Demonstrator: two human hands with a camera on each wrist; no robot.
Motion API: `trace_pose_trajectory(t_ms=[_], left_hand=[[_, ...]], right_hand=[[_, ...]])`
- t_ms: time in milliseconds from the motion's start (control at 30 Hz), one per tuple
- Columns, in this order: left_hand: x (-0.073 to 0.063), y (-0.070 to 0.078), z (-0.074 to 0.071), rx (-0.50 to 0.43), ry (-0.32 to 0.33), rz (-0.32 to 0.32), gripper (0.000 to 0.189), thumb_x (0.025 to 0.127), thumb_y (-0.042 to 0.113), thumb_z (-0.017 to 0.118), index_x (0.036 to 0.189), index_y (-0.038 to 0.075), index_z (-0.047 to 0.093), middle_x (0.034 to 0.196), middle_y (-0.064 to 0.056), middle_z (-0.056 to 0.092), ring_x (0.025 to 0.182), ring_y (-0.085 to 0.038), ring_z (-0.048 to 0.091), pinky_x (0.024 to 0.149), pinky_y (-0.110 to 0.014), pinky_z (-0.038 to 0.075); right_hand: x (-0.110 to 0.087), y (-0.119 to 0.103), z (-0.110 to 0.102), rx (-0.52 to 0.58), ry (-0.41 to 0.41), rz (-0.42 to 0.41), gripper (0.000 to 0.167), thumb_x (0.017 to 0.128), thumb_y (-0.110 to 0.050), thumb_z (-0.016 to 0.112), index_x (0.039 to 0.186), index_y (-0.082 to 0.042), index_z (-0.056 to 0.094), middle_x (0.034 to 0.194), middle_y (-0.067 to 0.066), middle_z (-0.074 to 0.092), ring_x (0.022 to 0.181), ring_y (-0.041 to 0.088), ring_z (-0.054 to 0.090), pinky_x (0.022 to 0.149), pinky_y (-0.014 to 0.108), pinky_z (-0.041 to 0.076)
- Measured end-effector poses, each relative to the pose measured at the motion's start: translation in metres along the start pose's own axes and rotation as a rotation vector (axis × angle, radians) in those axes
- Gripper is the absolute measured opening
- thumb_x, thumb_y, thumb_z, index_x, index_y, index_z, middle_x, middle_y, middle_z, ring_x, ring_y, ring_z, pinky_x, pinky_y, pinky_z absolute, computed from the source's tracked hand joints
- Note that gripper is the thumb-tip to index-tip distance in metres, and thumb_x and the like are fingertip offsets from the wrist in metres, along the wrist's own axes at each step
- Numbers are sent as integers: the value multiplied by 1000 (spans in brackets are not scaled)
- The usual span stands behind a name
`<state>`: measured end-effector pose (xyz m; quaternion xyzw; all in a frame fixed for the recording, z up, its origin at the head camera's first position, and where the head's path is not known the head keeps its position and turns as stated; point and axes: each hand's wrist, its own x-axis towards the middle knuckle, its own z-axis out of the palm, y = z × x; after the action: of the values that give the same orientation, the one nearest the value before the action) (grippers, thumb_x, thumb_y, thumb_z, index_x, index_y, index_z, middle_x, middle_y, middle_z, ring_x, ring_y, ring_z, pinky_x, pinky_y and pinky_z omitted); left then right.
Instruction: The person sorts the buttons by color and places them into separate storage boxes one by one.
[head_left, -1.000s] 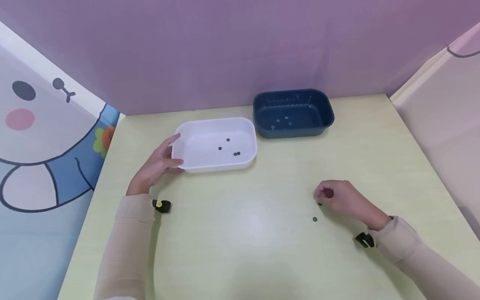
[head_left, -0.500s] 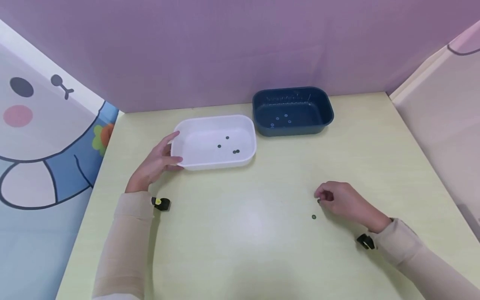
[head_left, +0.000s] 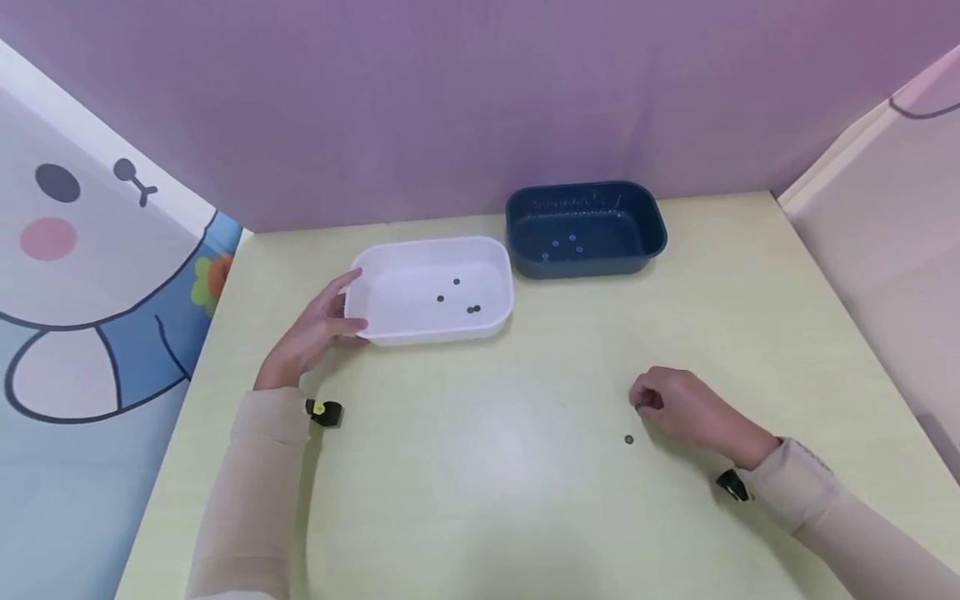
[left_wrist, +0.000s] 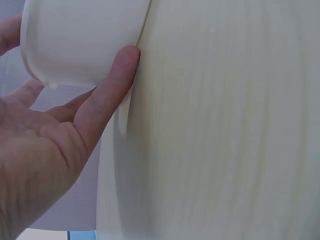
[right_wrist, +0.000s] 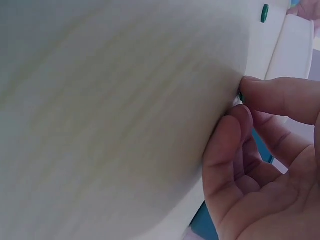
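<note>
My left hand (head_left: 307, 337) grips the left end of a white plastic tray (head_left: 431, 335), its thumb along the near side and other fingers at the far side. Several small green discs (head_left: 440, 298) lie in this tray. On the right of the table, my right hand (head_left: 682, 408) is down at the tabletop. In the right wrist view, a small green disc (right_wrist: 241, 96) shows between its thumb and forefinger, mostly hidden by the fingertips. Another green disc (head_left: 629, 439) lies on the table just in front of that hand.
A dark blue plastic tray (head_left: 585, 268) stands at the back of the table (head_left: 480, 500), right of the white one, with several small discs inside. A purple cloth wall (head_left: 450, 108) rises behind the table. Printed panels flank both sides.
The right hand has shifted only slightly at the disc, which now shows less beyond its fingertips. The left hand and both trays have stayed in place; the head view has tilted a little.
</note>
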<state>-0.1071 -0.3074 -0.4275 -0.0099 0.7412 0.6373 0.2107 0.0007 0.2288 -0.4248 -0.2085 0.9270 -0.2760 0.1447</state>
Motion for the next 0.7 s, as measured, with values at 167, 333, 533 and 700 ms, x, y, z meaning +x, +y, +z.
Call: trace_pose_trajectory(t_ms=[167,333,533,700], left_hand=[[0,-1,0,-2,2,5,89,93,-3,61,163,32,17,162,-19,25,127,-44,48,92,-48,55],[0,-2,0,-6,3,10,89,93,-4,62,162,31,18,160,-19,27,128,-44,48,90,-47,56],[0,-1,1,-1,4,9,89,93,-2,62,162,32,18,161,-19,25,129,-45,47,91,-47,56],[-1,-2,0,-7,8,4,89,93,-3,63,162,31,19,161,-19,25,129,-45,46,91,-47,56]], right_hand=[[3,-3,-2,4,-35,-5,25,80,12,67,83,-13,65,81,-5,59,76,11,53,67,28,49],[6,-4,-7,47,-96,-12,26,83,8,67,82,-17,63,79,-8,56,75,10,51,65,25,46],[16,-13,-20,95,-61,-26,16,89,0,71,88,-16,66,81,-9,61,77,11,55,68,25,50],[25,-19,-29,139,9,-69,14,89,2,71,92,-12,69,82,-9,63,77,10,58,67,25,51]])
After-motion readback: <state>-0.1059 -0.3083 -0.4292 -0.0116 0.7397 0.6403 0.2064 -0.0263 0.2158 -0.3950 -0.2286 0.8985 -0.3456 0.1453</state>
